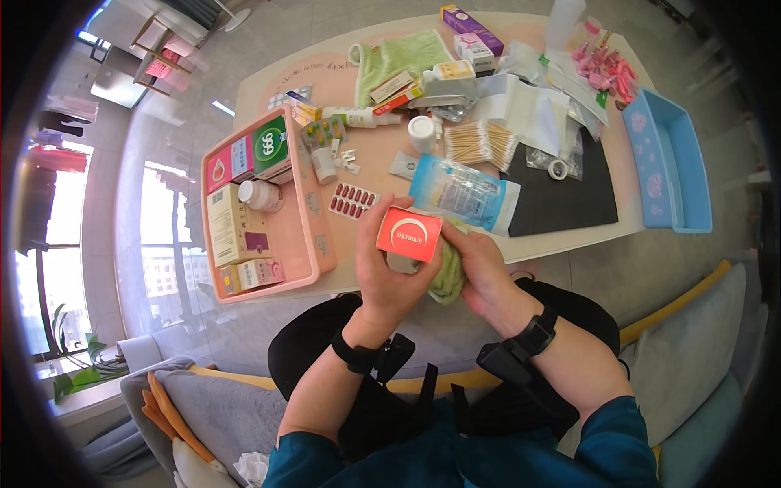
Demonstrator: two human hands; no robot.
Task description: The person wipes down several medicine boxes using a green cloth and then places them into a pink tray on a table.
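My left hand (390, 268) grips a small box with a red end panel (409, 234), held up before me at the table's near edge. In my right hand (482, 262) is a bunched green cloth (448, 274), close against the box's right side. Just beyond the box lie a blister pack of red capsules (354, 200) and a blue and clear plastic packet (460, 192). To the left, a pink plastic basket (314, 207) holds a green medicine box (271, 143), a white bottle (260, 195) and several other cartons.
Cotton swabs (482, 143), a white bottle (422, 134), a spray bottle (360, 116) and a green towel (403, 61) lie farther back. A black sheet (564, 195) is at the right, with a roll of tape (557, 169) near it. A blue plastic basket (665, 165) stands at the right edge.
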